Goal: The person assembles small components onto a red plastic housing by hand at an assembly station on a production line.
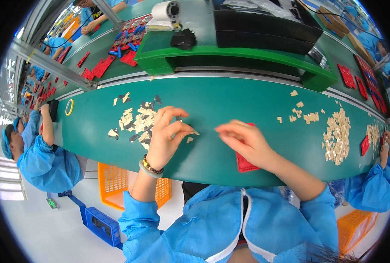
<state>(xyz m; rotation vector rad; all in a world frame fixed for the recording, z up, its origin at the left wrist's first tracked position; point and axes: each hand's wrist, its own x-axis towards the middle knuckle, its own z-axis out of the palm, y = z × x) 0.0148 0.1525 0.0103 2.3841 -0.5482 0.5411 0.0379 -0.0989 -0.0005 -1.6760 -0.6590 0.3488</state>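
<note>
My left hand [166, 131], a beaded bracelet and a pale bangle at its wrist, pinches a small cream-coloured flat piece [195, 132] between thumb and forefinger. A loose pile of similar cream pieces [144, 119], mixed with dark ones, lies just left of that hand. My right hand [245, 140] hovers over a red plastic part [246, 165] and partly hides it. Its fingers reach toward the left hand, thumb slightly apart, with nothing visible between them. One more cream piece [189, 140] rests on the green table [203, 162] below the left fingertips.
A larger heap of cream pieces [336, 138] lies at the right. A yellow tape ring [69, 107] is at far left. Behind stands a green shelf [230, 51] bearing a black box [265, 33]. Co-workers sit on both sides. An orange basket [111, 179] stands below the table.
</note>
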